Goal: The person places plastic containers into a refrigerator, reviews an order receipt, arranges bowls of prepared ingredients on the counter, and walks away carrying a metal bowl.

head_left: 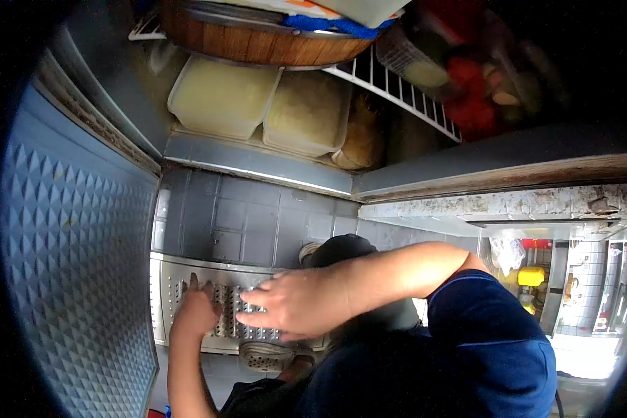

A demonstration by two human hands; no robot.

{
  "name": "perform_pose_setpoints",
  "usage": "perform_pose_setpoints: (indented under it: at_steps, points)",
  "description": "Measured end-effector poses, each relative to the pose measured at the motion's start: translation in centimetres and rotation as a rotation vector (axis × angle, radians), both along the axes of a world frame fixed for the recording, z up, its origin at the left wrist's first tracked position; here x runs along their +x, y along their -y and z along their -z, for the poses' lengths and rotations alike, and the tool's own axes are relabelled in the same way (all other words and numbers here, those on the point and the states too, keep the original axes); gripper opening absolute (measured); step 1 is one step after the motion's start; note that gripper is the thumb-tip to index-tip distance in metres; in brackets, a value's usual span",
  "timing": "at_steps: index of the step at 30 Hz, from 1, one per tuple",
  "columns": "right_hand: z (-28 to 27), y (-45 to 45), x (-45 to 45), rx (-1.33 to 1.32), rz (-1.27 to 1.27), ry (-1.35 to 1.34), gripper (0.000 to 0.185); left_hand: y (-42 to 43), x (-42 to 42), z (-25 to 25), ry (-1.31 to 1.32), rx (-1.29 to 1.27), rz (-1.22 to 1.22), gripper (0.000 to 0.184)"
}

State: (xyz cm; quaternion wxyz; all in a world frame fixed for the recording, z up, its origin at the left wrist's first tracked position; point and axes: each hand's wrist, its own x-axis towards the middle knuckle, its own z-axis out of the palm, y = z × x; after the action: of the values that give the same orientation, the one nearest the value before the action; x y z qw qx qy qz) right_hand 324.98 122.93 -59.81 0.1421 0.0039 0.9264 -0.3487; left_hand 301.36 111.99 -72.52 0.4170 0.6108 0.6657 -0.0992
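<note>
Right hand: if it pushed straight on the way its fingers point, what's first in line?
Probably the left hand, just across the perforated metal panel from the right hand's fingers. Depth is unclear; if the fingers angle down, the panel would come first.

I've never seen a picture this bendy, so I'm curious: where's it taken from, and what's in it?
There's no machine working here, just a person's bare hands. The camera sits on their head, looking forward and down. Their left hand and right hand, its fingers spread, are at a perforated metal panel over grey floor tiles. I can't tell whether either holds anything. Farther up the picture are two plastic containers with pale contents, and a wooden tub.
</note>
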Motion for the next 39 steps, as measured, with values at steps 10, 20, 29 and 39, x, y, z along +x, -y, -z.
perform_pose_setpoints:
  at_steps: [10, 20, 29, 39]
  points:
    - [-2.2, 4.4, -1.5, -0.078, -0.095, -0.075, 0.078, 2.7, 1.3, -12.6, 0.032, 0.164, -0.037, 0.079]
    - [2.9, 2.1, -0.7, 0.033, 0.003, 0.134, 0.078, 7.1, 5.0, -17.8, 0.204, 0.254, -0.519, 0.078]
    - [3.3, -1.0, -2.7, -0.018, 0.024, 0.221, 0.074, 8.4, 3.9, -16.3, 0.263, 0.202, -0.421, 0.078]
    - [4.1, -1.4, -4.4, -0.015, 0.094, 0.263, 0.071, 7.7, 2.0, -14.5, 0.16, 0.311, -0.348, 0.077]
